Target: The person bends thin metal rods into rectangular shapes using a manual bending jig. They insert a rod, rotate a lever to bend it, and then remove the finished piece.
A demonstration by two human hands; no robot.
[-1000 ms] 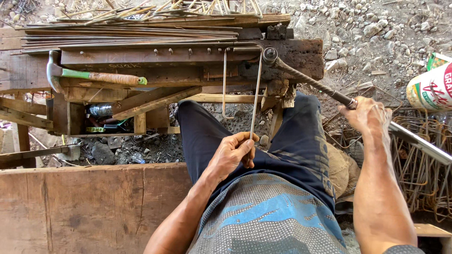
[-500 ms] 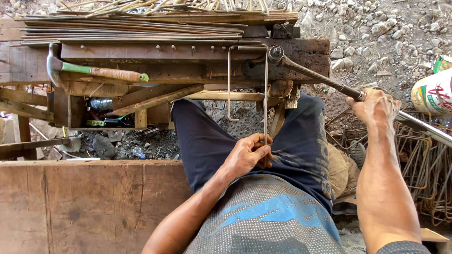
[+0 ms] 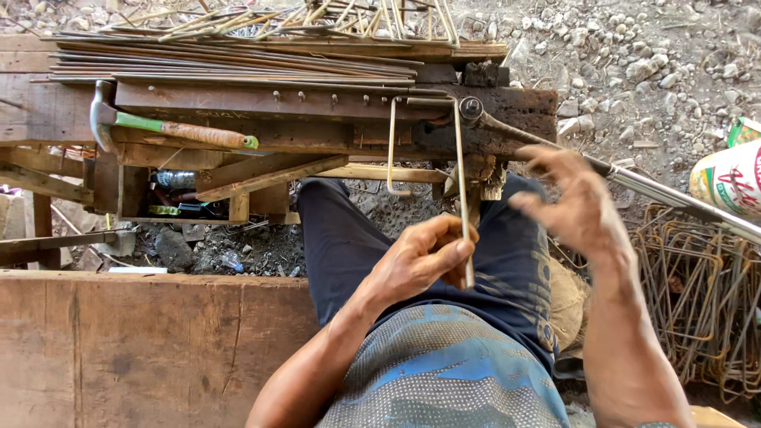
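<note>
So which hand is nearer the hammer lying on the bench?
Left. The left hand grips the thin steel rod, below and right of the hammer; the right hand hovers open farther right, by the long lever bar.

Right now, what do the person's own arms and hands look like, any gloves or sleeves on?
Both hands are bare: no gloves on the left hand or the right hand, and no rings or watch visible. Both forearms are uncovered; no sleeve reaches them in view.

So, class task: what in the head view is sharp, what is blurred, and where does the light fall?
Head view: left hand gripping the thin rod is sharp; right hand is motion-blurred, fingers spread above the long lever; bright sun washes the gravel; under the wooden bench lies shadow.
</note>
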